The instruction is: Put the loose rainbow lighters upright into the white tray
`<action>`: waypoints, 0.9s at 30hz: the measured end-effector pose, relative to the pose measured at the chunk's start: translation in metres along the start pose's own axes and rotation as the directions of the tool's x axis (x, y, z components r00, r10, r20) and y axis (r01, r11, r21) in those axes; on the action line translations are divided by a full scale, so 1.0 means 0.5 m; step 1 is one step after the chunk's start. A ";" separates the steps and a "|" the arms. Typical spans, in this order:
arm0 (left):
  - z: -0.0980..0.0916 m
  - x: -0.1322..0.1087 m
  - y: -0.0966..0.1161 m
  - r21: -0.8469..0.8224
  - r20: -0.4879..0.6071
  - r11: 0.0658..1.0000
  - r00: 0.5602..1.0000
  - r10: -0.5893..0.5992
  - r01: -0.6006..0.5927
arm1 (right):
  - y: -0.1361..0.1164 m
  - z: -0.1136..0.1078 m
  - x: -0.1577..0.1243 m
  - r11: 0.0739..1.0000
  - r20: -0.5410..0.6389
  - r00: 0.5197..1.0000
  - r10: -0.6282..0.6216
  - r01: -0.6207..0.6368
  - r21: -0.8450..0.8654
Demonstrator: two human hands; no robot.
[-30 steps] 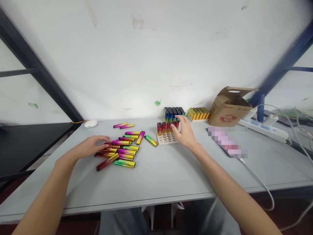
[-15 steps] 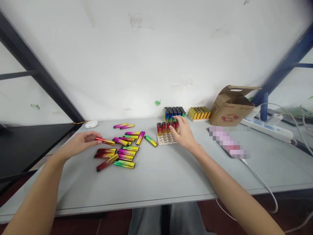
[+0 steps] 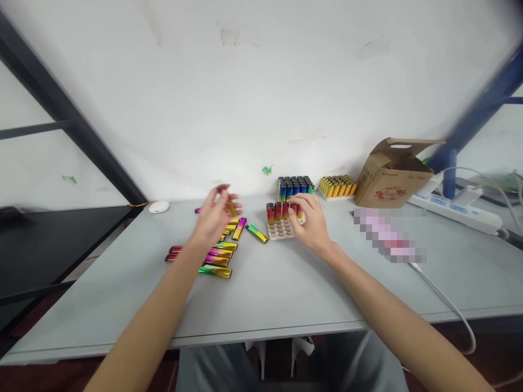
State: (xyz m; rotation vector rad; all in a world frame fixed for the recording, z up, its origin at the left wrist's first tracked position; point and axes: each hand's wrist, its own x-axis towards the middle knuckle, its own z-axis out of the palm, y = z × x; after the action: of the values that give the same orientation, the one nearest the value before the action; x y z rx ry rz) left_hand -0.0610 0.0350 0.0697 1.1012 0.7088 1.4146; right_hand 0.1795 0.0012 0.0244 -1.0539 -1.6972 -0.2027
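Behind everything is a white wall (image 3: pixel 204 109), and before it a grey table (image 3: pixel 286 294). A cardboard box (image 3: pixel 388 188) stands open at the far right, with a white power strip (image 3: pixel 457 211) next to it. The right hand (image 3: pixel 311 220) is over the right side of a white tray (image 3: pixel 280 231), and the left hand (image 3: pixel 212 215) is raised above the far part of the loose lighters (image 3: pixel 220 254). In the tray, red-and-gold lighters (image 3: pixel 278 210) stand upright in the back holes, black tops upward; the front holes are open. Behind it are a group of blue lighters (image 3: pixel 295 188) and a tray of yellow lighters (image 3: pixel 339 187). The loose lighters lie flat, most with the long axis from left to right.

The left hand has the held lighter (image 3: pixel 223 188), red and gold and somewhat blurred. Its long axis is steep but tilted, the dark end up and the gold end down to the right. The left fingers close around it. The right thumb and forefinger are curved near the row's right end; whether they grip a lighter, I cannot tell.
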 end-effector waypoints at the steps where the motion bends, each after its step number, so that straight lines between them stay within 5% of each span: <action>1: 0.031 -0.004 -0.018 -0.004 0.051 1.000 0.999 -0.015 0.015 | -0.002 -0.001 -0.002 0.999 0.033 0.999 0.017 -0.018 0.043; 5: 0.092 -0.035 -0.067 -0.032 0.156 0.999 0.988 -0.016 0.021 | -0.017 -0.004 -0.006 0.973 0.200 0.972 0.124 -0.158 0.166; 15: 0.114 -0.105 -0.122 -0.145 0.292 0.975 0.949 -0.121 0.169 | -0.075 0.004 -0.009 0.870 0.357 0.922 0.153 -0.297 0.393; 20: 0.116 -0.105 -0.123 -0.097 0.328 0.985 0.939 -0.107 0.146 | -0.078 0.004 -0.003 0.517 0.447 0.833 0.326 -0.553 0.654; 27: 0.115 -0.115 -0.111 0.107 0.234 0.983 0.957 -0.170 0.148 | -0.059 -0.022 0.034 0.049 0.529 0.661 0.532 -0.648 0.760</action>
State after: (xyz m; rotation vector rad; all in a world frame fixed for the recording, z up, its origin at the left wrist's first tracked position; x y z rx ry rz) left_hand 0.0087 -0.0215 0.0287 1.2330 0.6721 1.0984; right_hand 0.1651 -0.0137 0.0534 -0.7256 -0.9377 1.3204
